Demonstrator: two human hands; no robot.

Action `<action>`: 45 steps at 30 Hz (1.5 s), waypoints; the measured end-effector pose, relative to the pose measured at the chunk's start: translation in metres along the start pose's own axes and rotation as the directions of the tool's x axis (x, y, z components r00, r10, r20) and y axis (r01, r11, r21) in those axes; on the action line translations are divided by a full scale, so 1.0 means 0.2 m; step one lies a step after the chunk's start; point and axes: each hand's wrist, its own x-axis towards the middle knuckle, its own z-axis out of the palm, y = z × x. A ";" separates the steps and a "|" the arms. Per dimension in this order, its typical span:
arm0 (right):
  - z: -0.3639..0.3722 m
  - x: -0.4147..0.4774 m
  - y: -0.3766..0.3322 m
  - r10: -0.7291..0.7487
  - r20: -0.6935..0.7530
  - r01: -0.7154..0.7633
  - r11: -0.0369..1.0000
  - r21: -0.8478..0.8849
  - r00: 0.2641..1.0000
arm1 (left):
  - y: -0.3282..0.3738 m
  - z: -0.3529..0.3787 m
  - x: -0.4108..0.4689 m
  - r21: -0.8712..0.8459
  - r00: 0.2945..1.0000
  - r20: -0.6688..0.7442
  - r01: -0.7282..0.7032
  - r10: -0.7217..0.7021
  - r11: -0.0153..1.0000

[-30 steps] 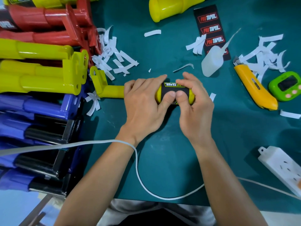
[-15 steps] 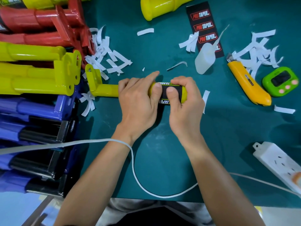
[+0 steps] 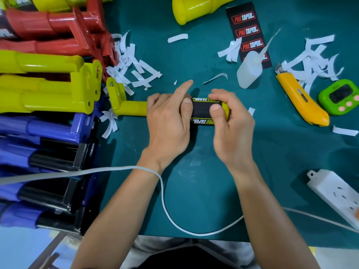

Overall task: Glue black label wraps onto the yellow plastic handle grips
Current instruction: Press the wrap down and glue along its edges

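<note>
1. The yellow handle grip point(image 3: 134, 108) is in the middle of the surface point(image 3: 194, 181), with the black label wrap point(image 3: 202, 111) round one end.
2. The left hand point(image 3: 167, 121) and right hand point(image 3: 231, 129) curl round it, thumbs pressing the label.
3. It is hard, light plastic. The label is maybe slippery with glue, so hold the bare yellow.

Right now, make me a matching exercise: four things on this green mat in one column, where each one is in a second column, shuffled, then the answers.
Things
1. yellow plastic handle grip
2. translucent plastic glue bottle
3. yellow utility knife
4. white power strip

Places
A. near right corner of the mat
B. held by the left hand and right hand
C. lying partly on the black label sheet
D. between the bottle and the green timer

Pairs: 1-B, 2-C, 3-D, 4-A
</note>
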 end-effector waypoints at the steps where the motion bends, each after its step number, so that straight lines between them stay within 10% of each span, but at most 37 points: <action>1: -0.02 0.00 0.01 0.000 0.003 0.000 1.000 0.008 1.000 | 0.00 0.00 0.00 -0.024 1.000 -0.007 0.005 -0.006 1.000; 8: 0.01 0.00 0.00 -0.046 -0.045 0.043 0.996 -0.078 0.998 | 0.02 -0.01 0.01 0.143 0.998 0.058 -0.021 0.013 0.989; 14: -0.07 0.02 0.02 0.034 0.082 -0.044 0.992 0.118 0.996 | -0.03 0.01 0.01 -0.026 1.000 -0.021 -0.005 0.005 1.000; 19: -0.07 -0.01 0.03 -0.160 0.199 0.186 0.975 -0.121 0.967 | -0.07 0.01 0.02 -0.144 0.997 -0.066 0.039 -0.049 0.989; 24: -0.12 0.04 0.05 0.001 0.193 -0.067 0.939 0.336 0.981 | -0.07 -0.03 0.01 -0.073 0.988 -0.147 -0.064 0.052 0.995; 31: -0.21 0.09 0.06 0.083 0.286 -0.290 0.472 0.832 0.955 | -0.01 -0.20 -0.05 0.245 0.977 -0.058 -0.185 0.205 0.952; 37: -0.20 0.08 0.03 0.128 0.271 -0.300 0.364 0.882 0.954 | 0.04 -0.27 -0.04 -0.293 0.829 0.559 0.192 0.005 0.937; 45: -0.08 0.01 -0.04 0.175 0.380 -0.418 0.423 0.804 0.908 | 0.06 -0.05 -0.05 -0.645 0.908 0.418 0.275 0.028 0.713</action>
